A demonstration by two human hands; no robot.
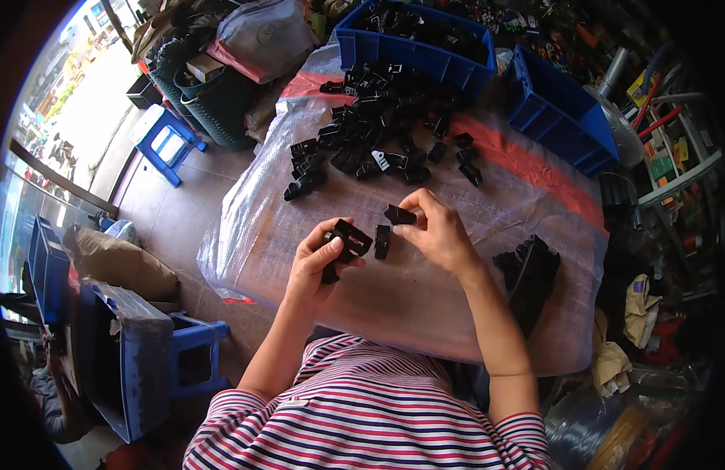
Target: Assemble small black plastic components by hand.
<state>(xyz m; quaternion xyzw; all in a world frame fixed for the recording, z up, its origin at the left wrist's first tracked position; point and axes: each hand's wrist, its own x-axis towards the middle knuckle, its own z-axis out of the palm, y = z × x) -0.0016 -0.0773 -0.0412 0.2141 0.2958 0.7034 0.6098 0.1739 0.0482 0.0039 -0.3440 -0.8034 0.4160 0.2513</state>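
Left hand (309, 257): fingers and thumb closed around a black, slotted plastic piece (351, 237), above the near half of the surface, left of centre. Right hand (441, 236): thumb and fingertips pinching a small black plastic block (398, 215), just right of the first piece and apart from it. A short upright black block (382, 242) shows between the hands; whether it rests on the translucent woven plastic sheet (425, 298) is unclear.

Progress (judged): handling under way, the two held pieces not joined. Much appears left: a broad heap of loose black plastic parts (362, 129) spreads toward the far edge, and more fill the blue plastic bin (409, 65) at that edge. Near the right edge, a long black box-like object (537, 276) has small dark parts beside it; cannot tell whether those are finished.
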